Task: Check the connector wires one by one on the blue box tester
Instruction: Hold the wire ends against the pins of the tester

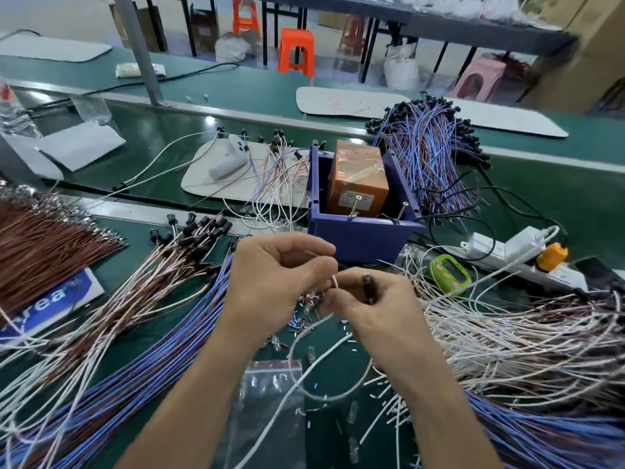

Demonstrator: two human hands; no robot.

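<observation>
The blue box tester (358, 231) stands just beyond my hands, with an orange block (358, 184) inside and two metal pins sticking up at its front rim. My left hand (270, 279) and my right hand (375, 306) meet in front of it over the green mat. My right hand pinches a white connector wire (318, 360) near its end; the wire loops down toward me. A dark connector (368, 286) rests in my right hand between thumb and forefinger. My left hand's fingers curl around the wire's thin end.
Wire bundles lie all around: blue and brown ones (135, 350) at left, white ones (507, 333) at right, another heap (433, 147) behind the box. A green timer (449, 274) and a power strip (514, 252) sit at right. A clear bag (270, 394) lies near me.
</observation>
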